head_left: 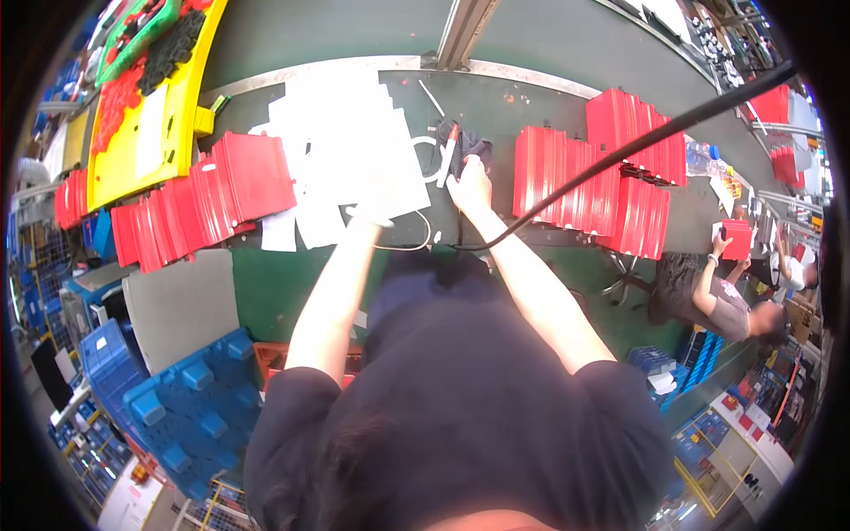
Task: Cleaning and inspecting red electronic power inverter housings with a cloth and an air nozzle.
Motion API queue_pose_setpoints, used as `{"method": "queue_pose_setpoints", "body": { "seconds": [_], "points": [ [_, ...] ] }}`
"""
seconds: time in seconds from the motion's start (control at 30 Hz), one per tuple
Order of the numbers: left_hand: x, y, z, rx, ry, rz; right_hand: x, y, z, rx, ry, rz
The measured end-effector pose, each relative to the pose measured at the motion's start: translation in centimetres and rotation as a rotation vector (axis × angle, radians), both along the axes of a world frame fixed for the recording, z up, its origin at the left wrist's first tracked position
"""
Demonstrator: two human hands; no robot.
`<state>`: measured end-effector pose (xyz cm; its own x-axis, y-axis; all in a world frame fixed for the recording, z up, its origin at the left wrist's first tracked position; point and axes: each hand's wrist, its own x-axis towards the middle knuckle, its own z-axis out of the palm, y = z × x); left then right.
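Closest to us is a dark shirt [496, 398], and two bare arms reach from it to the table. We see a white pen with a red part [448, 161] just left of the right hand [472, 188], by its thumb. The pen's long side points away from the shirt, with its far end leaning a bit right. It lies to the right of the left hand [372, 207], so the right hand is nearer. That right hand has bent fingers, but we cannot tell if it grips the pen. Our left hand is over white paper [319, 168], too bright for us to tell if it is open or closed. Dark cloth [478, 146] lies beside the pen. We see red blocks at both sides of the dark green table [491, 97]. Behind the table's near edge is a green floor [292, 301], and at the right another person [730, 310] holds a red block [737, 241].
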<state>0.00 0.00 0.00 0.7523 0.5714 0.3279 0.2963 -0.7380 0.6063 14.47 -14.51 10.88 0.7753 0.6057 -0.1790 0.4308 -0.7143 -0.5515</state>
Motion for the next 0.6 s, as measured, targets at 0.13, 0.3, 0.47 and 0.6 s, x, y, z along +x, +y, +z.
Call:
{"method": "queue_pose_setpoints", "body": {
  "seconds": [0.13,0.3,0.47,0.6],
  "points": [
    [4.6,-5.3,16.4,0.096,0.343,0.039,0.4,0.0,0.5,0.078,0.034,-0.139],
    [4.1,-5.7,12.4,0.030,0.271,0.042,0.2,-0.3,3.3,0.356,0.276,-0.112],
    [5.3,-5.5,12.0,-0.103,-0.080,0.083,0.7,0.2,4.8,0.495,0.374,-0.227],
    [6.5,-6.6,12.5,-0.151,-0.096,0.070,1.9,0.5,4.1,0.796,0.402,-0.167]
  ]
}}
